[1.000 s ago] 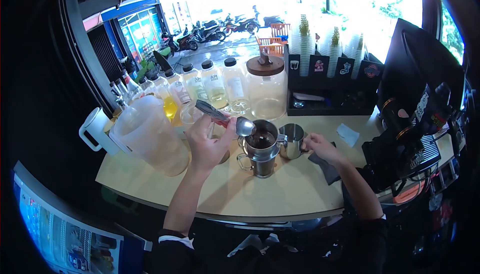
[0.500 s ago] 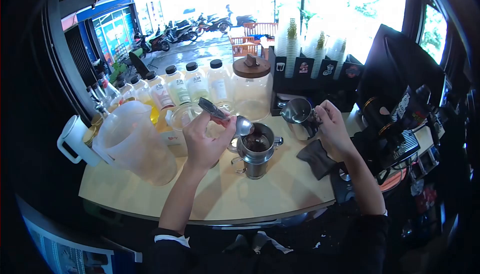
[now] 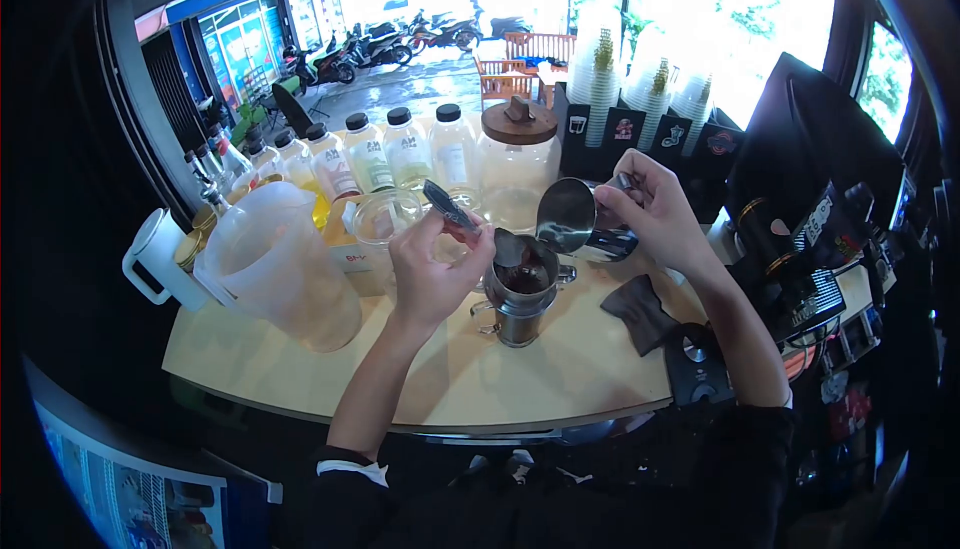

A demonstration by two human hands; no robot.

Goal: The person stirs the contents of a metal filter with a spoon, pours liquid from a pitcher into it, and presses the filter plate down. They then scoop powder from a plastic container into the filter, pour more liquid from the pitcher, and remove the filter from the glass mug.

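Your left hand (image 3: 437, 261) pinches the spoon (image 3: 508, 251) in closed fingers, its bowl at the mouth of the metal filter (image 3: 521, 304), apparently angled to sit above the dark contents (image 3: 523, 282). Your right hand (image 3: 657, 211) is closed round the handle of the steel pitcher (image 3: 567, 216), tilted beside that mouth, presumably so its lip faces the opening. Contact is unclear. A grey cloth (image 3: 637, 314) lies right of the filter.

Single head-worn camera faces forward and down over the counter (image 3: 450, 384), wide and bowed, dark round the frame edges. Close range on left hand (image 3: 438, 264) and right hand (image 3: 655, 211), mid-frame; motorbikes (image 3: 383, 51) far off, upper left.
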